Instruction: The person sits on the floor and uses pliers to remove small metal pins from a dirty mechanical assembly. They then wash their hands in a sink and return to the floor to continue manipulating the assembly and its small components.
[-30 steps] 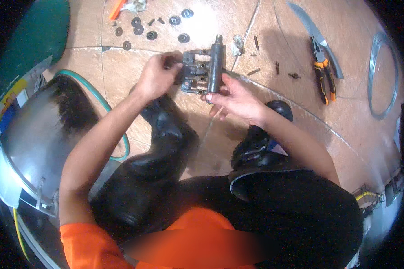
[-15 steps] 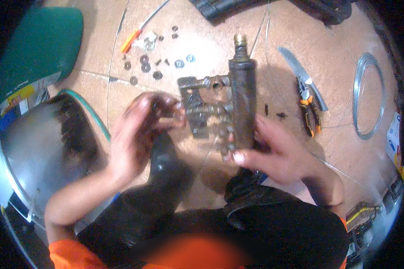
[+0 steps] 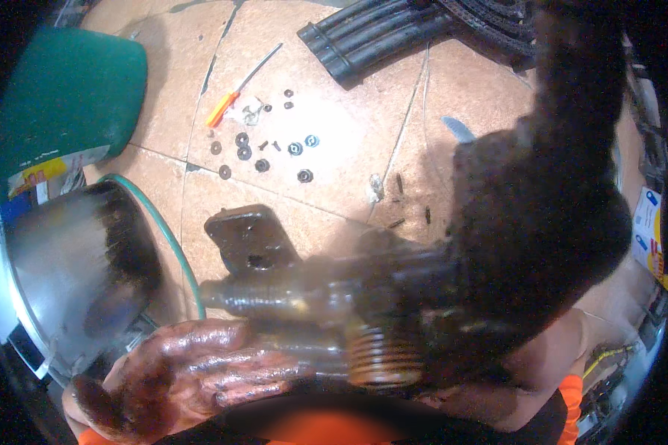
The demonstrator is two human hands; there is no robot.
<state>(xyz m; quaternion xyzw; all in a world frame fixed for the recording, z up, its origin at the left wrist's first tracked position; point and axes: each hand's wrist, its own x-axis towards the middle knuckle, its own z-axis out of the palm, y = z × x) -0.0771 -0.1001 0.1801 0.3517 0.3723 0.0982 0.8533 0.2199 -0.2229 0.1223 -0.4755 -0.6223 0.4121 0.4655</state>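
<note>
1. Nearest you, a dark metal assembly fills the middle and right of the view, well above the floor and tilted. Its threaded end sits low, near your body; a flat plate juts toward the left.
2. Your left hand lies palm up, fingers extended and unclenched, grimy and shiny beside the assembly's lower tubes. It may be steadying them; contact is unclear.
3. Your right hand is mostly hidden behind the bulk. It probably bears the weight, but you cannot tell its grip from here.
4. Beyond, on the tiles, washers and nuts lie spread singly or in small clusters, probably so each stays easy to pick out.
5. Farther, an orange-handled screwdriver rests just beside them, likely for ready reach; a black ribbed part lies well apart.
</note>
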